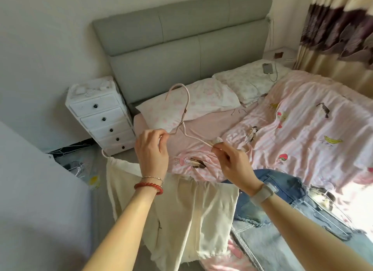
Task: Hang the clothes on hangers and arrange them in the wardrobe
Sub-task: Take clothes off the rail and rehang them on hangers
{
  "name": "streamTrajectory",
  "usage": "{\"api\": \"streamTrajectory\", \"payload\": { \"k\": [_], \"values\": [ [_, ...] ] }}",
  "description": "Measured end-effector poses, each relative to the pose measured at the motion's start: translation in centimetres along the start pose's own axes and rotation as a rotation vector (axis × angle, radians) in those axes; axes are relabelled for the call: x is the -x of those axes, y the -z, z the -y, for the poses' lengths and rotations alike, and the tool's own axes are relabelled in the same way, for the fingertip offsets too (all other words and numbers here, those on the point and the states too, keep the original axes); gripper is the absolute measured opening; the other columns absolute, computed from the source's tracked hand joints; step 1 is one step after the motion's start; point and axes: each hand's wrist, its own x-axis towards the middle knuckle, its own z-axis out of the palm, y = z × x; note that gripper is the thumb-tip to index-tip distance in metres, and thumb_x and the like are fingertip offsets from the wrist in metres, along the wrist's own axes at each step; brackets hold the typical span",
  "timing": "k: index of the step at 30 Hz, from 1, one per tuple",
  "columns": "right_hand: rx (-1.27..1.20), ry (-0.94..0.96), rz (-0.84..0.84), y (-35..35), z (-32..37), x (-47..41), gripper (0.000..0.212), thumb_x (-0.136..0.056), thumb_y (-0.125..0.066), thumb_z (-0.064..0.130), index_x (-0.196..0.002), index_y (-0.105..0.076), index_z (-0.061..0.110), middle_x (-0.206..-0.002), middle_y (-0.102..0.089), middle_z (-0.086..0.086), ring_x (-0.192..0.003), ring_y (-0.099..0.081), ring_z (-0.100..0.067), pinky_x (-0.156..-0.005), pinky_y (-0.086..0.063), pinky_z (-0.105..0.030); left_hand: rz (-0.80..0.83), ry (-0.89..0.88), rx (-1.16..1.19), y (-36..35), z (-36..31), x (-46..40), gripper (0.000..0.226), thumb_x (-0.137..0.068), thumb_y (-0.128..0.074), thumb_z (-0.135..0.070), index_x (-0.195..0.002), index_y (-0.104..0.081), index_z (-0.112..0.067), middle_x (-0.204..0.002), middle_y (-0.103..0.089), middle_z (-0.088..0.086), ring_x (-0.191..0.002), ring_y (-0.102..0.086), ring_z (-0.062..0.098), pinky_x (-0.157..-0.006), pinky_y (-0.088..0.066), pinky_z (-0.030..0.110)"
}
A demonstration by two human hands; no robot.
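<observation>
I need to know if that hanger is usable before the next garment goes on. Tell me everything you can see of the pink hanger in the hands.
The pink hanger is thin, seemingly wrapped wire, with a curved hook at the top and a darker band at the neck. It is held upright above the bed, bare. The left hand pinches one shoulder; the right hand pinches the other end.

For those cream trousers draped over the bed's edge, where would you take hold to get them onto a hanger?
Probably the waistband end of the cream trousers, at upper left near the loop: it lies flat and open on the bed's corner while the legs dangle off the near edge. Come from above, after one hand leaves the pink hanger, now pinched by the left hand and right hand.
</observation>
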Motion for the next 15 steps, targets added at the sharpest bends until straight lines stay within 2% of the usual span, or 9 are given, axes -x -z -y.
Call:
{"api": "streamTrajectory", "payload": {
  "k": [3, 5, 7, 9, 10, 12, 14, 15],
  "values": [
    [-0.124, -0.102, -0.050, 0.7, -3.8, -3.6, 0.009, -0.087, -0.054, -0.001, -0.084, -0.063, 0.000, -0.046, -0.034, 0.019, -0.040, -0.039, 0.000, -0.044, -0.026, -0.014, -0.020, -0.086, -0.001, -4.5, -1.9, -4.4, 0.008, -0.085, -0.059, -0.006, -0.084, -0.066, -0.003, -0.085, -0.060, 0.016, -0.084, -0.056, 0.036, -0.086, -0.036, 0.038],
    [-0.180, -0.162, -0.087, 1.5, -6.5, -5.6, 0.010, -0.089, -0.053, 0.001, -0.085, -0.063, 0.001, -0.043, -0.036, 0.014, -0.039, -0.037, -0.003, -0.043, -0.026, -0.011, -0.030, -0.113, -0.012, -8.4, -3.6, -6.9, 0.011, -0.084, -0.061, -0.010, -0.090, -0.068, -0.006, -0.092, -0.062, 0.015, -0.091, -0.058, 0.036, -0.092, -0.038, 0.054],
    [-0.177, -0.240, -0.134, 2.0, -9.7, -7.4, 0.011, -0.090, -0.052, 0.006, -0.087, -0.063, 0.002, -0.040, -0.037, 0.011, -0.039, -0.040, -0.004, -0.042, -0.026, -0.011, 0.030, -0.083, -0.007, -12.5, -5.2, -8.2, 0.022, -0.085, -0.061, -0.012, -0.106, -0.066, -0.009, -0.110, -0.059, 0.015, -0.109, -0.053, 0.035, -0.095, -0.032, 0.062],
    [-0.139, -0.312, -0.178, 2.1, -13.4, -9.1, 0.014, -0.092, -0.051, 0.008, -0.090, -0.062, 0.000, -0.041, -0.038, 0.013, -0.040, -0.042, -0.005, -0.043, -0.027, -0.012, 0.163, -0.035, 0.003, -16.6, -6.0, -8.2, 0.035, -0.087, -0.058, -0.013, -0.122, -0.057, -0.012, -0.130, -0.047, 0.014, -0.126, -0.039, 0.031, -0.102, -0.025, 0.060],
    [-0.117, -0.348, -0.196, 2.1, -15.5, -9.8, 0.015, -0.092, -0.050, 0.008, -0.091, -0.061, -0.002, -0.045, -0.041, 0.014, -0.040, -0.042, -0.006, -0.045, -0.028, -0.013, 0.240, -0.014, -0.015, -18.6, -6.0, -7.6, 0.040, -0.088, -0.055, -0.015, -0.127, -0.051, -0.014, -0.138, -0.040, 0.012, -0.131, -0.032, 0.029, -0.105, -0.021, 0.058],
    [-0.063, -0.447, -0.217, 2.1, -19.9, -11.2, 0.020, -0.093, -0.047, 0.011, -0.097, -0.061, -0.003, -0.056, -0.054, -0.002, -0.049, -0.047, -0.012, -0.051, -0.039, -0.031, 0.388, 0.031, -0.073, -22.1, -5.2, -5.8, 0.045, -0.091, -0.049, -0.020, -0.135, -0.041, -0.019, -0.148, -0.027, 0.007, -0.137, -0.019, 0.023, -0.111, -0.010, 0.051],
    [0.057, -0.557, -0.169, 1.9, -24.7, -12.0, 0.024, -0.095, -0.043, 0.014, -0.104, -0.060, 0.000, -0.080, -0.065, -0.020, -0.071, -0.058, -0.034, -0.063, -0.043, -0.040, 0.546, 0.094, -0.137, -25.0, -3.9, -3.6, 0.050, -0.094, -0.043, -0.025, -0.141, -0.029, -0.024, -0.153, -0.013, 0.004, -0.140, -0.009, 0.019, -0.111, -0.003, 0.048],
    [0.124, -0.596, -0.100, 1.8, -27.1, -12.1, 0.026, -0.096, -0.041, 0.015, -0.109, -0.058, 0.002, -0.095, -0.065, -0.022, -0.087, -0.059, -0.038, -0.071, -0.044, -0.043, 0.630, 0.124, -0.169, -26.2, -3.1, -2.5, 0.052, -0.095, -0.040, -0.026, -0.143, -0.023, -0.025, -0.155, -0.007, 0.003, -0.141, -0.005, 0.018, -0.112, -0.002, 0.049]
  ]
}}
